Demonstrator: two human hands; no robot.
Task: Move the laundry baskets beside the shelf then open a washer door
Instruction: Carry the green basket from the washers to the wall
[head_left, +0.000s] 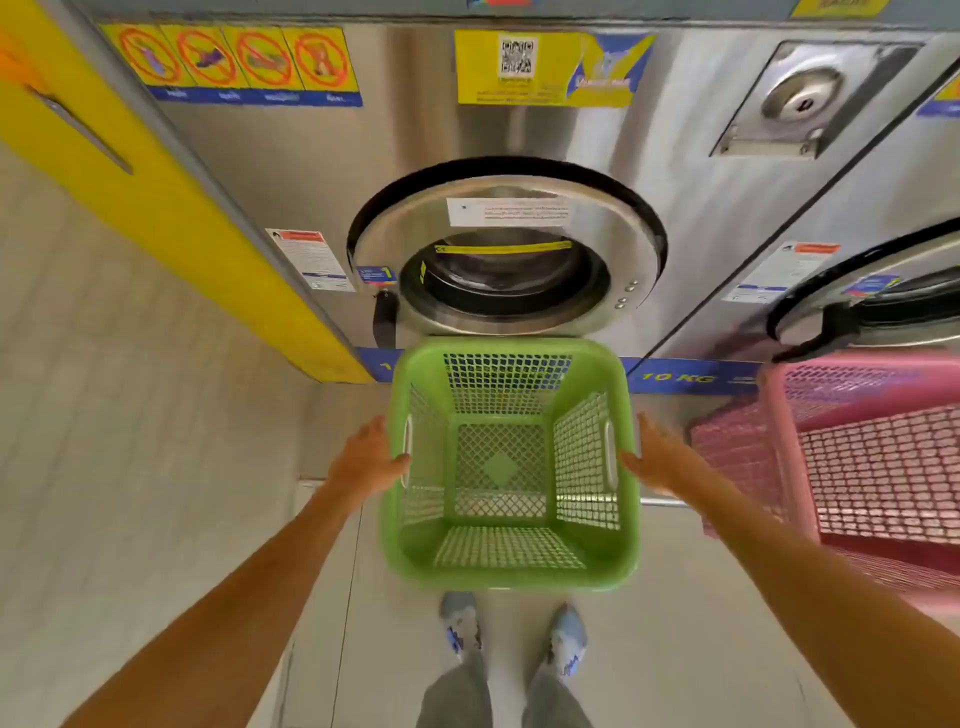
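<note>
An empty green mesh laundry basket (511, 558) sits in front of me, just below the round steel door (506, 208) of a front-loading washer, which is closed. My left hand (366, 457) is at the basket's left side with fingers spread and the thumb touching the rim by the handle slot. My right hand (657, 457) mirrors it at the right side, thumb at the rim. Neither hand wraps around the rim. A pink mesh basket (878, 452) stands to the right. No shelf is in view.
The washer door's black handle (384, 325) is on its left edge. A second washer (883, 301) with a closed door stands at the right, behind the pink basket. A yellow panel (156, 197) runs along the left. My shoes (511, 631) are on the tiled floor.
</note>
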